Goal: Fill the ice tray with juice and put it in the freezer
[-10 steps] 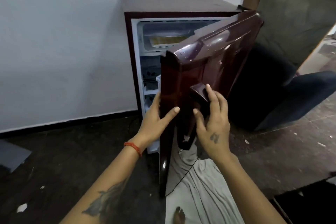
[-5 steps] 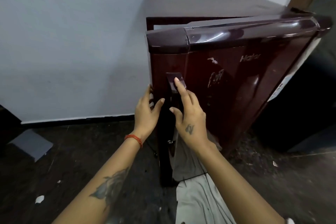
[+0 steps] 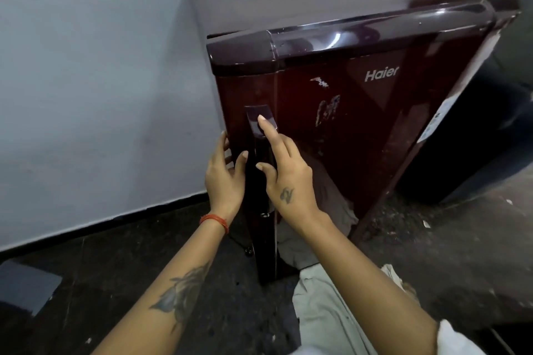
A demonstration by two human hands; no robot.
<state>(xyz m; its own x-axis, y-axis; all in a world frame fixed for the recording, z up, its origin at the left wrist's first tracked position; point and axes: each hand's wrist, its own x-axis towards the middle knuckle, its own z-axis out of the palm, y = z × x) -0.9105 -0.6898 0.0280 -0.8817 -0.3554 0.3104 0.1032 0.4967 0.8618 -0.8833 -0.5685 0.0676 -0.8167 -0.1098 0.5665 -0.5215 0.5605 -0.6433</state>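
Observation:
A small dark red fridge [image 3: 346, 124] stands against the white wall, and its door sits flush against the body. A dark vertical handle [image 3: 261, 130] runs down the door's left edge. My right hand [image 3: 284, 179] rests flat on the door with its index finger on the top of the handle. My left hand [image 3: 225, 179] lies with spread fingers against the door's left edge beside the handle. Neither hand holds anything. The ice tray and the freezer compartment are hidden behind the door.
A white wall [image 3: 101, 95] runs along the left with a dark skirting at the floor. The floor [image 3: 101, 282] is dark and littered with small scraps. A pale cloth [image 3: 331, 320] lies by the fridge's foot. A dark bulky thing [image 3: 476, 167] stands at the right.
The door stood wide open with the freezer shelf showing; it has swung to the left and now sits against the fridge body. Both hands stayed on its handle edge.

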